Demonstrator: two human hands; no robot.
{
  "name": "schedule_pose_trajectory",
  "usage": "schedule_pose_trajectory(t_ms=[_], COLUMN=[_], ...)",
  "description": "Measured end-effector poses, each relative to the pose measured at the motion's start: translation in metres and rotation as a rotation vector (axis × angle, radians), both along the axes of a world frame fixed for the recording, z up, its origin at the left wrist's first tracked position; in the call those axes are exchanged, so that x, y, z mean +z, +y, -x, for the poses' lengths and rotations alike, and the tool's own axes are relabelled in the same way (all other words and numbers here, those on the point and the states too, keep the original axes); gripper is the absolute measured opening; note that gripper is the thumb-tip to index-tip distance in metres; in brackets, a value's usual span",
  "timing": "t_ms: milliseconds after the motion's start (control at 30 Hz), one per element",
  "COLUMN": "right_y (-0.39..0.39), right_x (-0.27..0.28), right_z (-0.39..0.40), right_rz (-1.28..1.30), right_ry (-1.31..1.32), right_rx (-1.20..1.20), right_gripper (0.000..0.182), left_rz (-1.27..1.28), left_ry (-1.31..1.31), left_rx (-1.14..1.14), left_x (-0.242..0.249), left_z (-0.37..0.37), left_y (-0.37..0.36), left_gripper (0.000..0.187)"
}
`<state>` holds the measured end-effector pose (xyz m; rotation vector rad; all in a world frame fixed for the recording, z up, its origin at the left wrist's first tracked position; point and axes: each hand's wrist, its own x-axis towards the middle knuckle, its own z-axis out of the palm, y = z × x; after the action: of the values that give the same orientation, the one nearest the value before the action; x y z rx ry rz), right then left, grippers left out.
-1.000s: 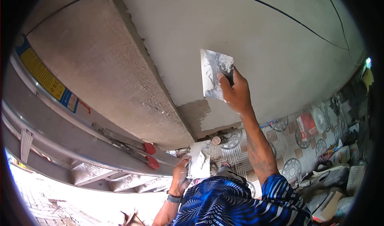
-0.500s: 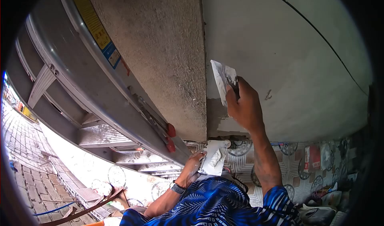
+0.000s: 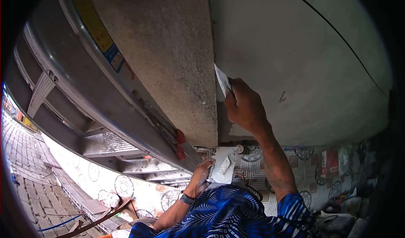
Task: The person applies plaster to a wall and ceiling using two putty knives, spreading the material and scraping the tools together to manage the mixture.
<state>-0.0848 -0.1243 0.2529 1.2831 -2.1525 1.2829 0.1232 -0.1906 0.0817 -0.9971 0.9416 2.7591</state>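
My right hand is closed around the dark handle of a putty knife. Its wide, white-smeared blade is seen nearly edge-on, right at the corner where the smooth grey wall meets a rough concrete face. Down by my waist, my left hand grips the left edge of a flat white plate. A thick heap of white putty lies on the plate's right side. Below the blade, an uneven darker patch shows at the wall's lower end.
A metal stepladder with red-tipped parts stands close on my left. A black cable runs across the wall. Patterned tiles lie below, with a red and white packet and bags at the right.
My right hand has moved slightly left and turned the putty knife, bringing its blade to the wall corner, more edge-on. My left hand and the plate have barely shifted.
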Motion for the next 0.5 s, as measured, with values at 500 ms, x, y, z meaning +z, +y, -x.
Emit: schedule_pose_trajectory(t_ms=[500], right_y=[0.094], right_x=[-0.010], right_z=[0.086], right_rz=[0.201], right_ry=[0.430], right_rx=[-0.638], right_gripper=[0.036], left_rz=[0.001], left_ry=[-0.036], left_rx=[0.004], left_x=[-0.003], left_z=[0.009], left_y=[0.003], left_gripper=[0.032])
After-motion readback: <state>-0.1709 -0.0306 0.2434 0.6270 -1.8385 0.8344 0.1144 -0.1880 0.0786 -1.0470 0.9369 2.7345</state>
